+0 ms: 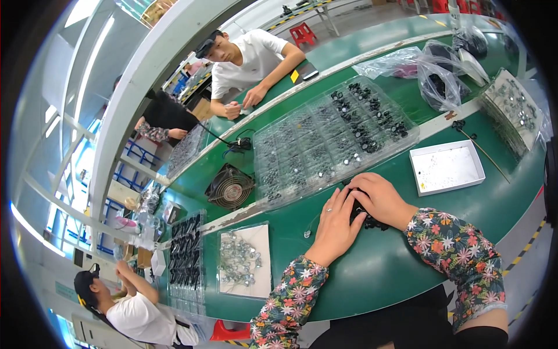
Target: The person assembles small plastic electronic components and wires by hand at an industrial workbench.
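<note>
On the green table a small heap of black parts [375, 223] lies under and between my hands, mostly hidden by them. My left hand [336, 228] rests with its fingers stretched forward and the thumb apart, along the heap's left side. Reaching in from the right, my right hand [381, 200] lies across the heap, its fingers extended and its fingertips meeting those of my left hand. Neither hand visibly grips a part. Just beyond them is a clear plastic compartment tray [343, 131], with black round parts in its right-hand cells.
A shallow white box [447, 167] with tiny pieces sits to the right. On the left lies a sheet with clear lens-like pieces [241, 259], near a black fan [229, 187]. Plastic bags [439, 72] lie at the far right. Across the table a co-worker [250, 64] sits.
</note>
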A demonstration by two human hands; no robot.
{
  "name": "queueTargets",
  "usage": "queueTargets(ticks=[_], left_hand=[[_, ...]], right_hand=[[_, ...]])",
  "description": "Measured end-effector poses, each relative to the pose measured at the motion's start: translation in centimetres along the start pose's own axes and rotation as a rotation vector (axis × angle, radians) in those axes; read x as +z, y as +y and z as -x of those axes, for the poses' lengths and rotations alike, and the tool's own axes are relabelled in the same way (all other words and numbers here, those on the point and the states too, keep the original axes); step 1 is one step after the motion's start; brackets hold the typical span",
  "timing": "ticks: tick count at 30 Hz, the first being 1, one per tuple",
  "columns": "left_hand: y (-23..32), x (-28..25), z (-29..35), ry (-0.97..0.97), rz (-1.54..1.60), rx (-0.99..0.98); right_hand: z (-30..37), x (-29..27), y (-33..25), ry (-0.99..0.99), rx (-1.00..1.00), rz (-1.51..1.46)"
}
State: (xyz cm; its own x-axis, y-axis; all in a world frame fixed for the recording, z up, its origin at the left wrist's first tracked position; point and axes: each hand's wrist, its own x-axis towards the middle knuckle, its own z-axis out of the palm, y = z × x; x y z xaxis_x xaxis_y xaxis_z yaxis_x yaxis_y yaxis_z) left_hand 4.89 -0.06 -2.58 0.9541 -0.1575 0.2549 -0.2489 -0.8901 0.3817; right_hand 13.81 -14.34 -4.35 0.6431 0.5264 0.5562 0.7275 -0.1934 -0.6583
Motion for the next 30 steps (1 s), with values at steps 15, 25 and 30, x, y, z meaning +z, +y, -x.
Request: queueTargets(ticks=[15,25,30], left_hand=[[0.5,-1.0,-0.5,0.132,-0.027,-0.046],[-1.2,-0.3,-0.7,0.095,0.020,-0.041],[-1.1,-0.1,-0.7,0.078,0.028,-0.022]], right_hand=[[0.3,0.0,0.5,0.111,-0.050,0.001],[0.1,0.4,0.4,0.124,-0.057,0.030],[0.2,0.3,0.8,0.108,-0.053,0.029]])
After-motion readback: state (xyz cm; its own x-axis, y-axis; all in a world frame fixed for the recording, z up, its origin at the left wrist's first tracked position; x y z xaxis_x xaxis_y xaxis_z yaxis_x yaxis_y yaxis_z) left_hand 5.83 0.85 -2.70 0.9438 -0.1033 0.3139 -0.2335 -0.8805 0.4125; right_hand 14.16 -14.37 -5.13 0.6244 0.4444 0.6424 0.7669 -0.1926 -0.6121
